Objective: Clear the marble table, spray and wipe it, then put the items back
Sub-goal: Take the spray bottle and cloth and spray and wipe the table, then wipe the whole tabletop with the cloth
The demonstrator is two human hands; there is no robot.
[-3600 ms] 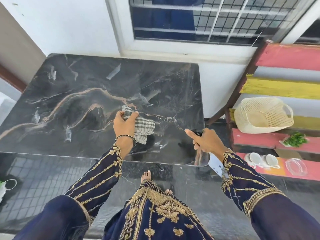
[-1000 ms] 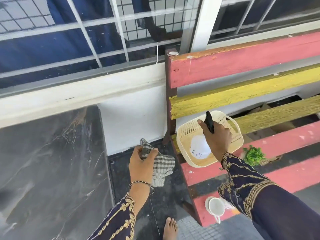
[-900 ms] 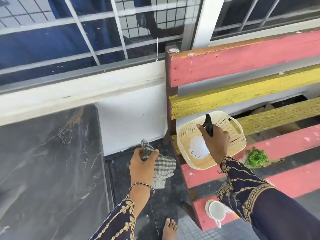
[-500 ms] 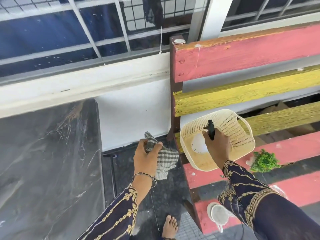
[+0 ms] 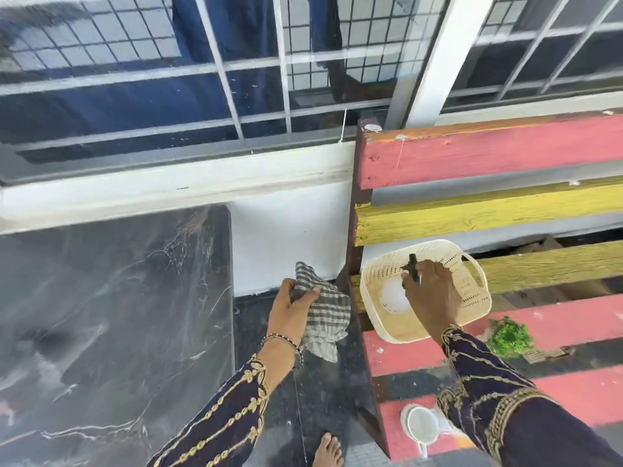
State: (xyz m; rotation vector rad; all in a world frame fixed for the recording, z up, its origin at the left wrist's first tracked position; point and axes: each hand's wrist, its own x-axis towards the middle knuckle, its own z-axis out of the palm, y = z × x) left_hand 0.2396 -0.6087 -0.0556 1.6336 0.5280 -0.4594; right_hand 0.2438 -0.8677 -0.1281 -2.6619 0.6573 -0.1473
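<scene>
Head view looks down between a dark marble surface [image 5: 111,315] on the left and a slatted bench [image 5: 505,335] painted red and yellow on the right. At the centre, the left hand [image 5: 291,313] is closed around a bunched checked cloth [image 5: 323,318], thumb on top, with the loose end of the cloth hanging below the wrist over the dark floor [image 5: 317,399]. The right hand [image 5: 433,294] reaches over a cream plastic basket [image 5: 472,291] that sits on the bench seat; its fingers are wrapped around the black top of a spray bottle [image 5: 413,269], whose white body [image 5: 392,294] lies down inside the basket. Just right of the basket, a small green sprig [image 5: 510,338] lies on a red slat. Nearer the person, a white cup [image 5: 423,424] rests on the front red slat, partly behind the right sleeve [image 5: 499,409]. A bare foot [image 5: 328,449] shows on the floor at the bottom edge. What shows of the marble top is bare, with pale streaks across it.
</scene>
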